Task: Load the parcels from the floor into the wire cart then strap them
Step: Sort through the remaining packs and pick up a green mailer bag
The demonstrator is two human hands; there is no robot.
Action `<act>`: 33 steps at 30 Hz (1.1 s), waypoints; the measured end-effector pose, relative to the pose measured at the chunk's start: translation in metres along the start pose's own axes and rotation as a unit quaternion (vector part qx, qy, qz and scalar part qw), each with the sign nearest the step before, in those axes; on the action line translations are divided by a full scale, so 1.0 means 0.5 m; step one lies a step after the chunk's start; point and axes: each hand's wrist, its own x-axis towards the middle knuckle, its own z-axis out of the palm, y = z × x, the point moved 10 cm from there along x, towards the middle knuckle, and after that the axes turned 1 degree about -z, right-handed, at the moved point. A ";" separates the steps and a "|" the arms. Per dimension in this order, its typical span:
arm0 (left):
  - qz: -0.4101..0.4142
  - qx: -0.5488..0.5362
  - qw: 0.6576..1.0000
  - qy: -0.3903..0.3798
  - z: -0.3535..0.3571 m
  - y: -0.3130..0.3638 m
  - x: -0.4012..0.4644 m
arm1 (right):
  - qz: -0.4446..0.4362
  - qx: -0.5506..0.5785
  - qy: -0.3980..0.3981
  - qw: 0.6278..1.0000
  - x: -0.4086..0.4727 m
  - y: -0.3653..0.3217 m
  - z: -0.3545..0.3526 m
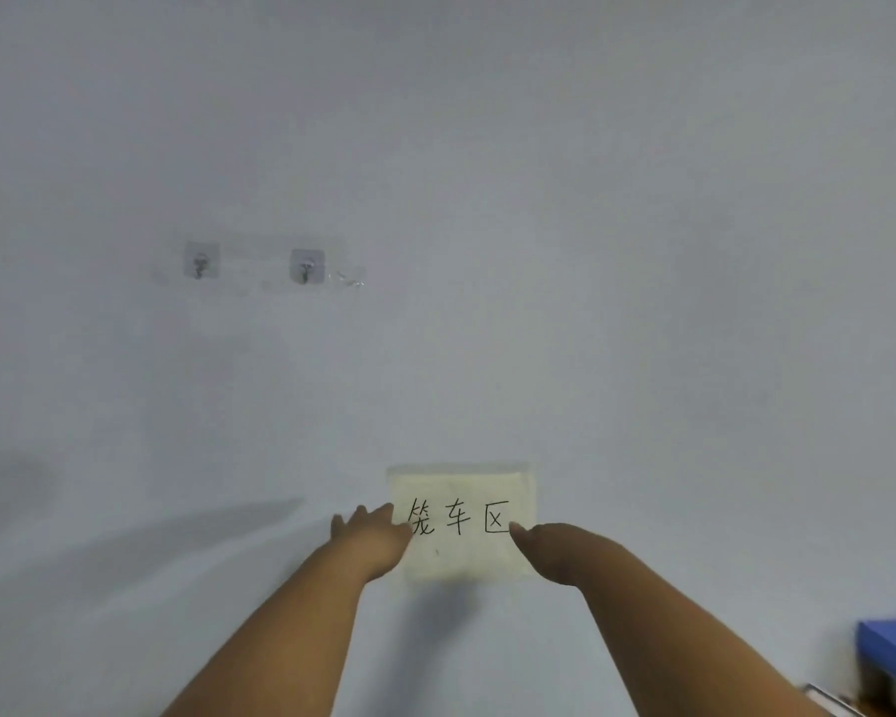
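While we face the wall [435, 147], two adhesive hooks [201, 261] sit upper left. Our left hand [373, 530] presses fingers spread on the left edge of the paper sign [466, 514]; our right hand [544, 548] pinches its right edge. Parcels and cart are out of view, so their weight and handholds we cannot judge.

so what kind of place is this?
Probably a plain indoor storage or staging room. Both hands, left and right, press a handwritten sign reading 笼车区 (cage cart area) onto a bare wall with stick-on hooks. No cart or parcels in view.
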 end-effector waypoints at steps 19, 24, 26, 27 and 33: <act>-0.101 0.030 0.994 0.016 0.118 -0.111 -0.121 | -0.046 -0.078 0.013 0.996 -0.085 0.054 0.131; -0.141 0.026 0.989 0.021 0.105 -0.158 -0.221 | -0.098 -0.115 -0.017 0.988 -0.119 -0.017 0.177; -0.160 0.029 0.986 0.029 0.094 -0.193 -0.247 | -0.119 -0.116 -0.016 0.986 -0.138 -0.053 0.190; -0.171 0.031 0.984 0.033 0.091 -0.209 -0.262 | -0.129 -0.120 -0.016 0.984 -0.144 -0.069 0.195; -0.243 0.036 0.965 0.092 0.057 -0.341 -0.391 | -0.198 -0.114 -0.019 0.973 -0.230 -0.247 0.239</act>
